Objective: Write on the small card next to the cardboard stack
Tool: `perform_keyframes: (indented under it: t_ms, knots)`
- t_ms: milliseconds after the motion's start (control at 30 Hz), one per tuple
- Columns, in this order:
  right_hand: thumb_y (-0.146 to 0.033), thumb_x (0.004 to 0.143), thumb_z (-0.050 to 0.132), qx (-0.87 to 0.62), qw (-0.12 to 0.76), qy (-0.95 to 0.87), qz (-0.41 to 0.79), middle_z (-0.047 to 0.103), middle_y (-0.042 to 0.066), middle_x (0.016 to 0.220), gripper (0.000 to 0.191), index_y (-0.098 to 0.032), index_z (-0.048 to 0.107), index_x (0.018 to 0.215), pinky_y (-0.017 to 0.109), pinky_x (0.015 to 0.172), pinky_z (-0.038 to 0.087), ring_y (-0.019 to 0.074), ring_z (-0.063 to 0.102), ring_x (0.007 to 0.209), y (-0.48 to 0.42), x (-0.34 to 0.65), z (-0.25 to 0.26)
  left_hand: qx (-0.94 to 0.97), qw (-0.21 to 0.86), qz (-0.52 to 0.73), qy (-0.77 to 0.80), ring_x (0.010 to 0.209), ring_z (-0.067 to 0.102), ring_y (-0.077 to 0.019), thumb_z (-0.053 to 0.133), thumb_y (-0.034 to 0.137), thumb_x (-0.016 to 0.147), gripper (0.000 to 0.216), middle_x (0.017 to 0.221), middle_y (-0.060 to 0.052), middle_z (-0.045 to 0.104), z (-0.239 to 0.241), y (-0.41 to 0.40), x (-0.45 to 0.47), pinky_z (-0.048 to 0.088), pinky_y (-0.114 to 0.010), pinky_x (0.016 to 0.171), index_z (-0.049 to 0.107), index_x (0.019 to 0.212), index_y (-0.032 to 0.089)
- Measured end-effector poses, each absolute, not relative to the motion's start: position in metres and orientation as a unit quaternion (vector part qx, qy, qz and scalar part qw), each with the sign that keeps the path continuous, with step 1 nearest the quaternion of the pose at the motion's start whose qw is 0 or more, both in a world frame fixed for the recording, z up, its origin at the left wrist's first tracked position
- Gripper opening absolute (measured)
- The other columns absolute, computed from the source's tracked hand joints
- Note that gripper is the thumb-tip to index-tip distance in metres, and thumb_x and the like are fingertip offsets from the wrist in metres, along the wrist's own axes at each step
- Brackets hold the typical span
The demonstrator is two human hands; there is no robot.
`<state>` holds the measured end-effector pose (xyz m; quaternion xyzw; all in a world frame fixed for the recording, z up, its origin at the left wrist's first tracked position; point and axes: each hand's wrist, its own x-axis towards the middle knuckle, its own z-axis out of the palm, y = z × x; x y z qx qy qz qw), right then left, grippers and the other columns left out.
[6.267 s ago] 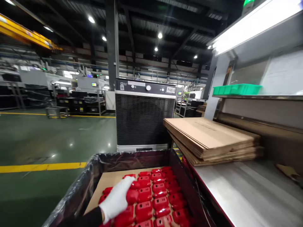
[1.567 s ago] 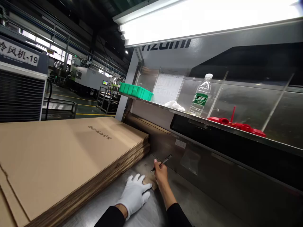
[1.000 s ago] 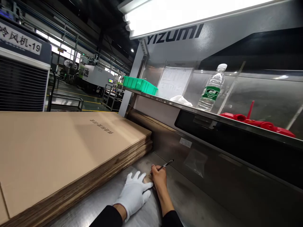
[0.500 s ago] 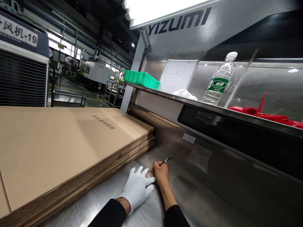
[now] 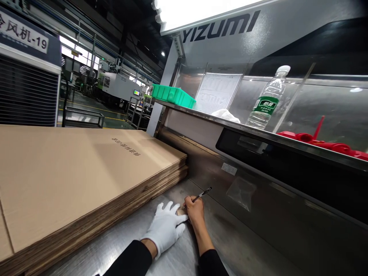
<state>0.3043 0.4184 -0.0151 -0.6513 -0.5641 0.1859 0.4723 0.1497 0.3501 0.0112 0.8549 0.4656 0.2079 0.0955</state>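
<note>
My left hand [image 5: 166, 227], in a white glove, lies flat with fingers spread on a small scrap of brown cardboard [image 5: 181, 211] on the steel bench [image 5: 120, 245]. My bare right hand [image 5: 195, 210] grips a dark pen [image 5: 202, 194], its tip down on the scrap and its back end pointing up to the right. Both hands touch each other, just in front of a stack of flat cardboard sheets [image 5: 74, 172].
A steel shelf [image 5: 258, 134] above the bench carries a green tray [image 5: 172, 96], a white cloth [image 5: 225, 115], a water bottle [image 5: 267, 101] and red plastic parts [image 5: 322, 143]. A grey cooling unit [image 5: 27, 76] stands at the far left.
Six seconds ago my left hand rested on red parts in a lined box. Since then both hands sit on the scrap with the pen; in the last second they barely shift.
</note>
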Motion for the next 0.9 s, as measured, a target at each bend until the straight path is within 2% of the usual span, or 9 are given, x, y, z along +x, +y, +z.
perform_keyframes:
  t_ms: [200,267,333,433,533,667,767,900]
  knots:
    - [-0.047,0.103,0.049,-0.621,0.518,-0.564,0.166,0.045,-0.009,0.052,0.045,-0.016,0.06,0.072,0.022,0.048,0.042,0.0087,0.047,0.045,0.425,0.314,-0.023,0.855,0.089,0.217,0.462,0.138,0.043,-0.0441,0.051,0.041,0.089,0.036,0.146,-0.011,0.057,0.005,0.354,0.15,0.022,-0.067,0.111,0.068,0.121,0.043]
    - [-0.047,0.104,0.048,-0.608,0.526,-0.58,0.131,0.051,-0.006,0.059,0.043,-0.015,0.062,0.078,0.026,0.056,0.048,0.0114,0.054,0.055,0.423,0.319,-0.02,0.854,0.085,0.223,0.461,0.138,0.043,-0.0451,0.05,0.041,0.089,0.036,0.146,-0.012,0.057,0.001,0.358,0.149,0.022,-0.068,0.11,0.068,0.121,0.043]
    - [-0.041,0.102,0.053,-0.594,0.522,-0.607,0.083,0.061,-0.002,0.076,0.032,-0.015,0.065,0.087,0.032,0.072,0.052,0.0154,0.062,0.074,0.42,0.327,-0.012,0.855,0.081,0.229,0.458,0.138,0.043,-0.046,0.05,0.042,0.09,0.036,0.146,-0.011,0.057,-0.001,0.364,0.149,0.022,-0.069,0.109,0.067,0.122,0.045]
    - [-0.026,0.097,0.061,-0.575,0.492,-0.654,0.025,0.065,0.003,0.098,0.013,-0.017,0.067,0.105,0.04,0.086,0.053,0.0189,0.063,0.091,0.421,0.338,-0.003,0.862,0.067,0.234,0.445,0.137,0.044,-0.0457,0.048,0.043,0.091,0.038,0.146,-0.009,0.057,-0.001,0.379,0.15,0.023,-0.069,0.11,0.064,0.125,0.048]
    - [-0.011,0.095,0.06,-0.559,0.458,-0.691,-0.003,0.066,0.004,0.105,0.02,-0.018,0.068,0.112,0.043,0.092,0.052,0.0205,0.063,0.099,0.43,0.345,-0.001,0.878,0.049,0.224,0.419,0.136,0.046,-0.0447,0.045,0.043,0.093,0.038,0.145,-0.008,0.057,0.003,0.399,0.152,0.028,-0.068,0.108,0.063,0.126,0.049]
    - [0.001,0.092,0.057,-0.552,0.421,-0.72,-0.006,0.068,0.004,0.116,0.04,-0.022,0.065,0.123,0.049,0.103,0.048,0.0229,0.061,0.114,0.446,0.347,-0.011,0.898,0.048,0.193,0.392,0.136,0.047,-0.0428,0.045,0.041,0.093,0.038,0.146,-0.008,0.057,0.008,0.431,0.156,0.029,-0.067,0.108,0.065,0.125,0.047]
    - [0.0,0.093,0.056,-0.581,0.419,-0.698,0.002,0.068,0.004,0.115,0.043,-0.022,0.061,0.129,0.051,0.103,0.048,0.0236,0.061,0.114,0.456,0.352,-0.02,0.908,0.067,0.169,0.377,0.14,0.042,-0.0408,0.045,0.042,0.093,0.039,0.149,-0.007,0.053,0.009,0.453,0.16,0.028,-0.062,0.112,0.064,0.127,0.047]
    - [-0.005,0.096,0.056,-0.633,0.448,-0.631,0.013,0.07,0.004,0.104,0.031,-0.017,0.062,0.124,0.045,0.096,0.055,0.0202,0.067,0.101,0.46,0.362,-0.026,0.915,0.085,0.159,0.361,0.143,0.039,-0.0376,0.044,0.048,0.093,0.039,0.152,-0.004,0.051,0.011,0.469,0.164,0.027,-0.057,0.115,0.064,0.127,0.048]
